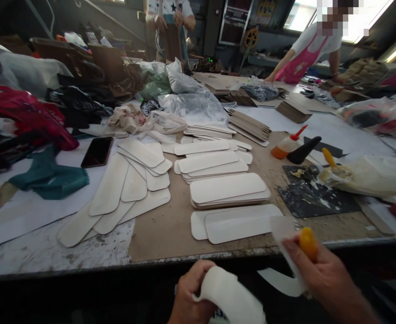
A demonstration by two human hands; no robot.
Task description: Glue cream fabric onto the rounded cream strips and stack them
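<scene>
In my left hand, below the table's front edge, is a white strip bent into a curve, fingers wrapped round one end. My right hand is closed on a yellow-handled tool; its working end cannot be made out. A pale, blurred strip also shows at the right fingers, and a thin curved white piece appears beneath them. Just beyond my hands, flat white round-ended pieces lie on brown board. Behind them is a stack of similar pieces.
More white pieces fan out at left, near a phone and teal cloth. At right are a glue-smeared black board, a plastic container and a red-tipped bottle. Two people stand across the table.
</scene>
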